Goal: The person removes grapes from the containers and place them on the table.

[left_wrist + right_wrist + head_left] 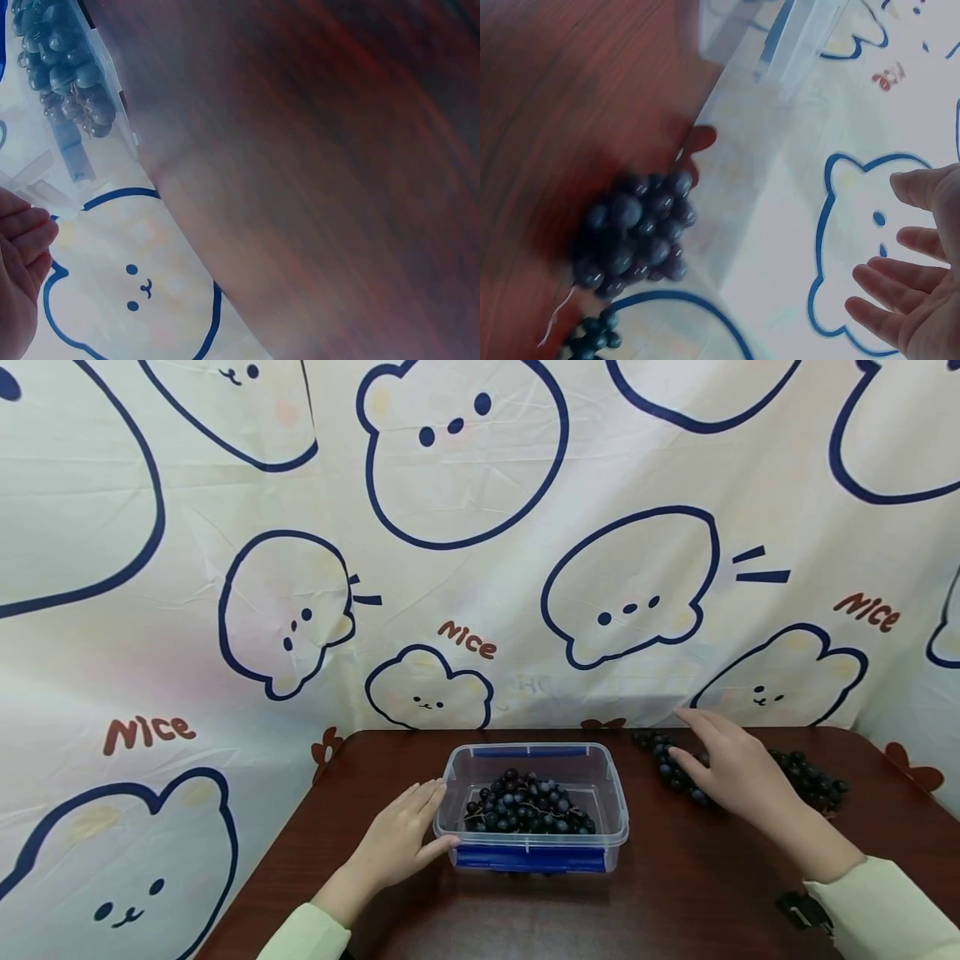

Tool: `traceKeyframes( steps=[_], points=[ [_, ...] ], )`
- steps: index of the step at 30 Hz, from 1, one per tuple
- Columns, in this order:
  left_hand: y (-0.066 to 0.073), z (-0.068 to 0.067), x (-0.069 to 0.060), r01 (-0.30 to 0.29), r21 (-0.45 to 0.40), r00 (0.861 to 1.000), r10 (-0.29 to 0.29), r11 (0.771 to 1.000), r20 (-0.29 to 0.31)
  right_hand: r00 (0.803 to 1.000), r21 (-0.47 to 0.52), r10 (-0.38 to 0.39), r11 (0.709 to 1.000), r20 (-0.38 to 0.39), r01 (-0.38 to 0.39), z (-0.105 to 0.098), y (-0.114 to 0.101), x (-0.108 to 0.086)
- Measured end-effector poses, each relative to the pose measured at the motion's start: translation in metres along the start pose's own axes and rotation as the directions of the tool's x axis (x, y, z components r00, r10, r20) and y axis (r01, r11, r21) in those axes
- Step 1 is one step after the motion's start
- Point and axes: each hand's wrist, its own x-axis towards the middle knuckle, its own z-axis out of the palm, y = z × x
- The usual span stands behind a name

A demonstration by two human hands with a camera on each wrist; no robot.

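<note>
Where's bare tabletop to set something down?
Bare table shows in front of the container, and between it and the grapes on the right. It's crowded at the container's left, by the left hand, and back right, around the right hand.

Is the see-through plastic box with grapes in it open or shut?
Open. No lid covers the clear, rectangular plastic box: in the head view its top is uncovered, showing the dark, round grapes inside.

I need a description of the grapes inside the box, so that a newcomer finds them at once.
On the dark brown table stands a clear-and-blue box, with the left hand against its side. The grapes lie inside it. Unlike the other grapes, on the table by the right hand, these have walls all around.
</note>
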Motion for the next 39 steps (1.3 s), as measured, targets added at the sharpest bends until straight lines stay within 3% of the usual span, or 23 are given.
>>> traceKeyframes(
  steps=[10,21,32,39],
  points=[
    [0.000,-0.001,0.000,0.004,0.001,1.000,-0.004,1.000,0.010,0.998,0.031,-0.035,0.999,0.054,0.034,0.017,-0.032,0.018],
    [0.001,-0.001,0.000,0.003,0.007,1.000,-0.003,1.000,0.014,0.988,0.078,-0.105,0.992,0.115,0.096,0.036,-0.052,0.035],
    [0.001,0.000,0.001,-0.011,0.007,1.000,0.011,1.000,-0.001,0.961,0.120,-0.142,0.986,0.236,0.117,0.056,-0.069,0.045],
    [0.001,0.000,0.000,0.001,0.004,1.000,-0.001,1.000,0.010,0.934,0.156,-0.150,0.982,0.325,0.104,0.068,-0.078,0.051]
  ],
)
